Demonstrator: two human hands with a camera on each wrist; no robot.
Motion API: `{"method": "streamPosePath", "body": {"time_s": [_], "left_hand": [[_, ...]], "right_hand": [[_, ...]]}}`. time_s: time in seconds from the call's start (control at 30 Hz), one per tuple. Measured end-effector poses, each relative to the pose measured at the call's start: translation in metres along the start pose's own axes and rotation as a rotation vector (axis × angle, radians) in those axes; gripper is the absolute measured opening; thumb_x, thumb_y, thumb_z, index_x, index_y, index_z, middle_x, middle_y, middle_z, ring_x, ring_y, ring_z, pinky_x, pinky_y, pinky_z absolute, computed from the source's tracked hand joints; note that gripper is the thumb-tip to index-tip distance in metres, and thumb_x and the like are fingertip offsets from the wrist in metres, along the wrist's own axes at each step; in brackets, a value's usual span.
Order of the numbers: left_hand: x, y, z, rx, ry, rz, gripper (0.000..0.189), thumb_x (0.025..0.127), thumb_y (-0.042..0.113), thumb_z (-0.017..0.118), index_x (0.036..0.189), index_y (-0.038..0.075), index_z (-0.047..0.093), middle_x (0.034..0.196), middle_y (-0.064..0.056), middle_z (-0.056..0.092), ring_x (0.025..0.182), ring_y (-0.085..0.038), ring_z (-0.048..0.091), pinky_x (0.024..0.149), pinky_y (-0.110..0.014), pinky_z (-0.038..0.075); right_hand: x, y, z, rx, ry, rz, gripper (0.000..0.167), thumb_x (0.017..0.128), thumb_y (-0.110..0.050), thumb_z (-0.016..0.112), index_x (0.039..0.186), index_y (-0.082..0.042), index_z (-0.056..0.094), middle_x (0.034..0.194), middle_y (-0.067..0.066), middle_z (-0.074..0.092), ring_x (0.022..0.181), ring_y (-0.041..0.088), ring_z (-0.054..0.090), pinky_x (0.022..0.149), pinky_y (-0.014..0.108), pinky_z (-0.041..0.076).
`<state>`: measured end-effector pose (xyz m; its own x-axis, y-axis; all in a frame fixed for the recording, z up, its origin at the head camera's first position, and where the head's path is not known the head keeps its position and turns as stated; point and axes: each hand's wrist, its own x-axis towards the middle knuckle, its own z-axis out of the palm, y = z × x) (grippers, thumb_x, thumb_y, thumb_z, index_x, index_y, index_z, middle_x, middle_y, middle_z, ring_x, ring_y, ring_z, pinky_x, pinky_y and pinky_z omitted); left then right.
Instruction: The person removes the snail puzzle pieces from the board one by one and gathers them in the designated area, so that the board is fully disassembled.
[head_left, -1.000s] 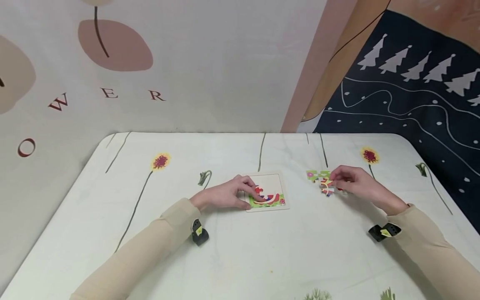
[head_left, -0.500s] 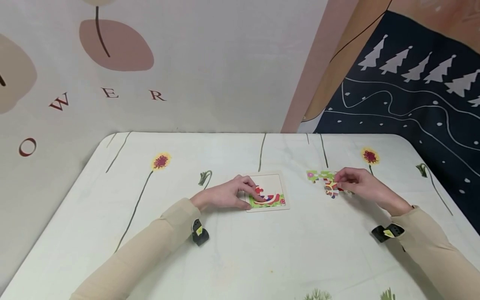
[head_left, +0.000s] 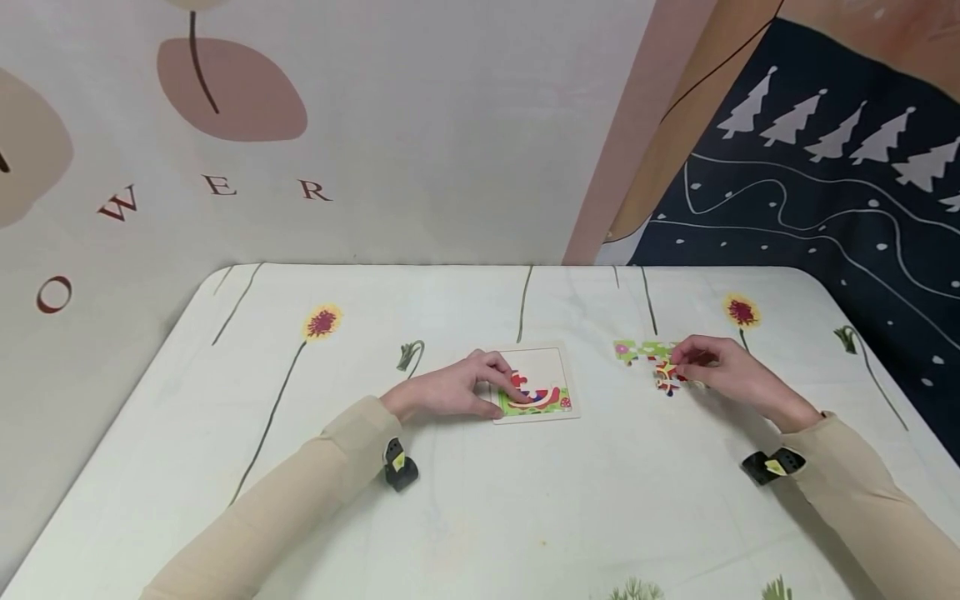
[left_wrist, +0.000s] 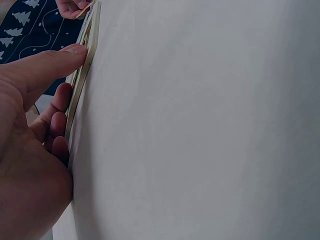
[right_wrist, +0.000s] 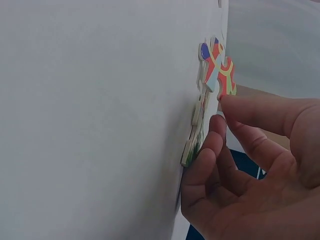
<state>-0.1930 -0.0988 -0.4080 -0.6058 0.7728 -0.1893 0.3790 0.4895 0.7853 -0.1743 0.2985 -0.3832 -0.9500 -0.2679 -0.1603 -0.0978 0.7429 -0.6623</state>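
A small square puzzle tray (head_left: 545, 363) lies mid-table in the head view, with red, blue and green pieces fitted along its lower part and left side. My left hand (head_left: 450, 388) rests on its left part, a finger extended over the fitted pieces; in the left wrist view the thumb (left_wrist: 60, 62) lies along the tray's edge. To the right, my right hand (head_left: 723, 373) pinches a red, yellow and blue puzzle piece (right_wrist: 212, 67) between thumb and fingertips, tilted up off the table. Loose green puzzle pieces (head_left: 626, 352) lie beside it, partly hidden by that hand.
The table (head_left: 495, 517) wears a white cloth printed with flowers. Behind it hangs a pale printed backdrop (head_left: 450, 167), with a dark tree-patterned cloth (head_left: 795, 183) on the right. A black wrist camera (head_left: 400, 467) sits on the left cuff, another camera (head_left: 772, 465) on the right.
My right hand has shifted slightly right with the pinched puzzle piece, uncovering more of the loose green pieces. The left hand and the tray stay where they were.
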Motion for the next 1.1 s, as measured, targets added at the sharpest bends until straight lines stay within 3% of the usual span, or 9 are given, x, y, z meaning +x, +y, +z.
{"method": "streamPosePath", "body": {"time_s": [0.6, 1.1], "left_hand": [[-0.0003, 0.002, -0.0007, -0.005, 0.001, -0.008, 0.034, 0.088, 0.008, 0.071, 0.12, 0.018, 0.074, 0.122, -0.003, 0.052, 0.123, -0.021, 0.036, 0.105, -0.039, 0.032], [-0.001, 0.0014, -0.0009, -0.001, 0.0, -0.009, 0.034, 0.088, 0.008, 0.071, 0.12, 0.018, 0.074, 0.123, -0.003, 0.052, 0.123, -0.021, 0.036, 0.106, -0.04, 0.032]], "right_hand": [[0.0049, 0.002, 0.0027, -0.036, -0.015, -0.011, 0.011, 0.094, -0.006, 0.063, 0.102, 0.0, 0.067, 0.093, 0.008, 0.063, 0.077, 0.009, 0.046, 0.064, 0.023, 0.039], [0.0034, 0.0024, 0.0026, -0.036, -0.002, -0.017, 0.01, 0.094, -0.006, 0.062, 0.1, -0.001, 0.068, 0.094, 0.01, 0.064, 0.077, 0.01, 0.049, 0.062, 0.024, 0.043]]}}
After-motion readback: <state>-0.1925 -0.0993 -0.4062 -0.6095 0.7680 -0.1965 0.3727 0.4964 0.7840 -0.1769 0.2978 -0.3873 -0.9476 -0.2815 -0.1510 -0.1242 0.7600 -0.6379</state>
